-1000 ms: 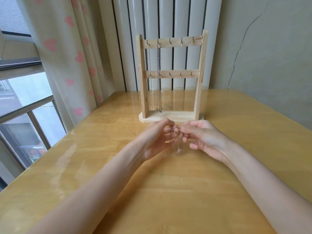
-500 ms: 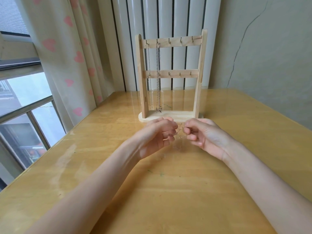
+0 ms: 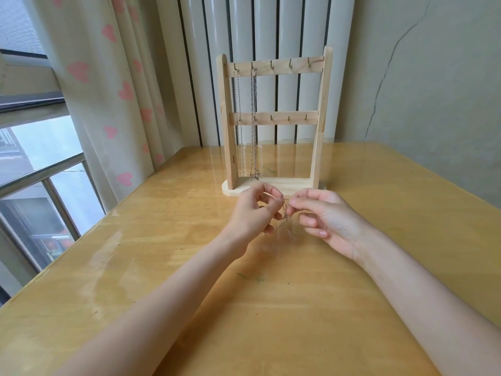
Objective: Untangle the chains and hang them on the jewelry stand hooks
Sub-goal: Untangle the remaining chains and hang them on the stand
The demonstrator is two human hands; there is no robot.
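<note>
Tangled thin chain point(image 3: 285, 213) pinched between left hand point(image 3: 250, 217) and right hand point(image 3: 322, 217), fingers curled, above glossy wooden table point(image 3: 162, 267), just before jewelry stand point(image 3: 273, 123). Two chains point(image 3: 246, 123) hang from stand's top-left hooks. Behind: heart-print curtain point(image 3: 108, 90), window point(image 3: 32, 169), cracked wall point(image 3: 433, 77). No readable writing.

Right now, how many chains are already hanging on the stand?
2. One chain hangs from the top bar's leftmost hook, the bow-pendant chain from the second hook. A third, tangled chain is pinched between both hands, unhung.
</note>
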